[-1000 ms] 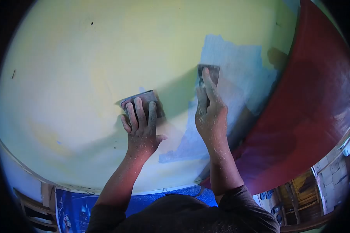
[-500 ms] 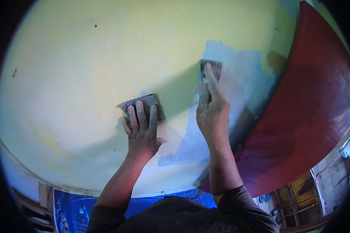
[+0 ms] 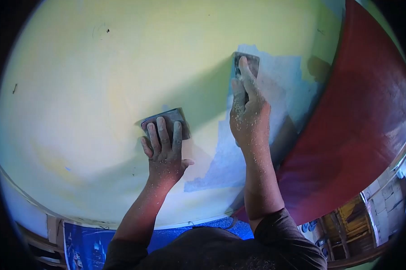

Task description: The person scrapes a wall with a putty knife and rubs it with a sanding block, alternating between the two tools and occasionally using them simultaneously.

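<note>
My left hand lies with its fingers spread on a dark flat pad, pressing it to the pale yellow wall. To the right and higher up, my right hand grips a dark block against the light blue patch, one finger stretched along its face. Pale dust covers both hands and forearms. The lower part of the block is hidden by my right hand.
A dark red panel slants along the right side of the wall. Below are a blue surface, brown wooden pieces at the lower right and pale blocks.
My right hand has moved up the wall together with the dark block. My left hand and its pad have stayed in nearly the same place.
</note>
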Motion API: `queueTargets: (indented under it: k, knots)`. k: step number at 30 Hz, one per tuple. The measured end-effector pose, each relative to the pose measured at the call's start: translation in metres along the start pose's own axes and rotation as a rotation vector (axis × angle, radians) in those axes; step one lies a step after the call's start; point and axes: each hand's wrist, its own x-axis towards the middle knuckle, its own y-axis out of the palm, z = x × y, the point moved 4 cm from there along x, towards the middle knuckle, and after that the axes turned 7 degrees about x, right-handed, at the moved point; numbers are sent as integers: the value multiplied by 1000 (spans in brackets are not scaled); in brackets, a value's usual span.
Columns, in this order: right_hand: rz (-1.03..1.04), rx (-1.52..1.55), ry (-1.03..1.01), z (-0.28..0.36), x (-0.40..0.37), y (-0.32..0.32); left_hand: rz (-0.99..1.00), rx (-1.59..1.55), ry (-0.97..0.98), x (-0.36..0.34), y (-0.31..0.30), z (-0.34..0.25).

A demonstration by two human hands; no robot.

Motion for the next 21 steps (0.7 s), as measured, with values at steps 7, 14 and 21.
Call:
queueTargets:
  k: [7, 14, 21]
  knots:
    - [-14, -18, -4, 7, 9, 0, 17, -25, -5, 0, -1, 0]
    - [-53, -26, -176, -10, 2, 3, 9, -24, -1, 0, -1, 1]
    - [-9, -32, -14, 7, 4, -1, 54, -10, -7, 1, -1, 1]
